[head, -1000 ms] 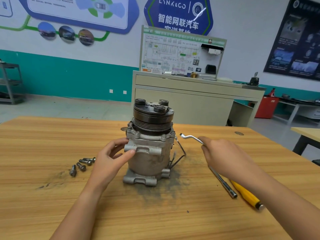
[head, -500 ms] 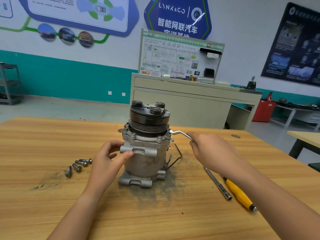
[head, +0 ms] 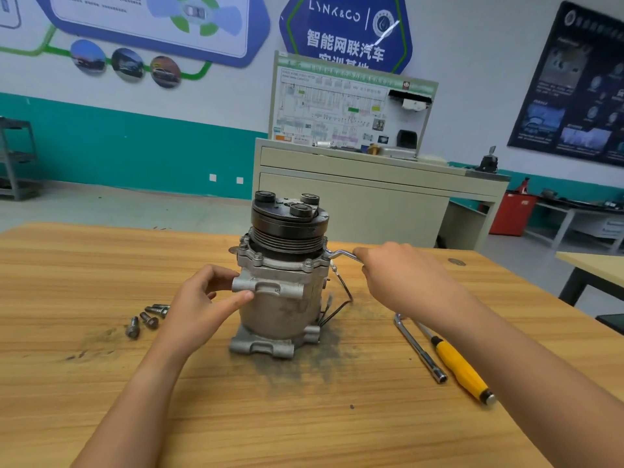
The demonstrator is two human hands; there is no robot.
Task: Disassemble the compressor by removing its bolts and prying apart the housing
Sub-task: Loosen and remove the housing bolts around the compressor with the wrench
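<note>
Offset wrench [head: 341, 254] now at compressor [head: 280, 298] flange

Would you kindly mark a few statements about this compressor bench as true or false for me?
1. The compressor stands upright on the table, with the pulley on top. True.
2. The left hand grips the compressor's side. True.
3. The right hand is empty. False: it holds a bent wrench whose end is at the compressor's upper flange.
4. The loose bolts lie to the right of the compressor. False: they lie on the table to its left.
5. A yellow-handled screwdriver lies on the table with no hand on it. True.
</note>
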